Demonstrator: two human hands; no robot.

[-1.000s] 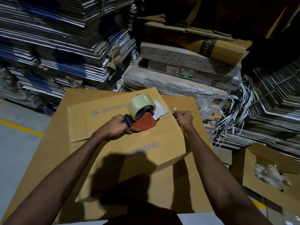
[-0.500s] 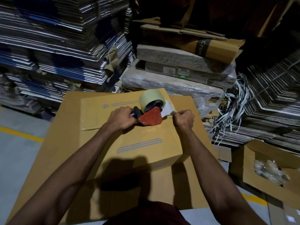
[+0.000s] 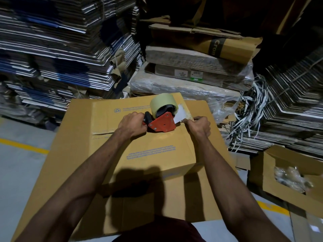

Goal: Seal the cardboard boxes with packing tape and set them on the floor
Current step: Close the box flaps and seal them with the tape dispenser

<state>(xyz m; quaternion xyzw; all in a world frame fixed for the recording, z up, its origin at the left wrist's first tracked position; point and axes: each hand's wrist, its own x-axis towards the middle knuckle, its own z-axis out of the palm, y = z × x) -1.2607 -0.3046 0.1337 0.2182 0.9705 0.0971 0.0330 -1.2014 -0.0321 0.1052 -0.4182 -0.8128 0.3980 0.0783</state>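
Note:
A closed brown cardboard box (image 3: 148, 149) with blue print lies on a larger flat brown box (image 3: 73, 154). Its centre seam runs left to right. My left hand (image 3: 132, 124) grips the black handle of a red tape dispenser (image 3: 162, 124) carrying a pale roll of packing tape (image 3: 161, 103), set on the seam near the box's right end. My right hand (image 3: 199, 125) is curled at the box's right edge and pinches the tape end (image 3: 181, 113) that comes out of the dispenser.
Tall stacks of flattened cartons (image 3: 61, 55) rise behind and to the left. Plastic-wrapped bundles (image 3: 192, 81) sit behind the box. Loose strapping (image 3: 248, 116) spills to the right. An open box (image 3: 286, 172) holding clear plastic stands at the right. Grey floor (image 3: 21, 165) has yellow lines.
My left hand slid the dispenser to the right along the seam, closing on my right hand, which stayed at the box's right edge holding the tape end.

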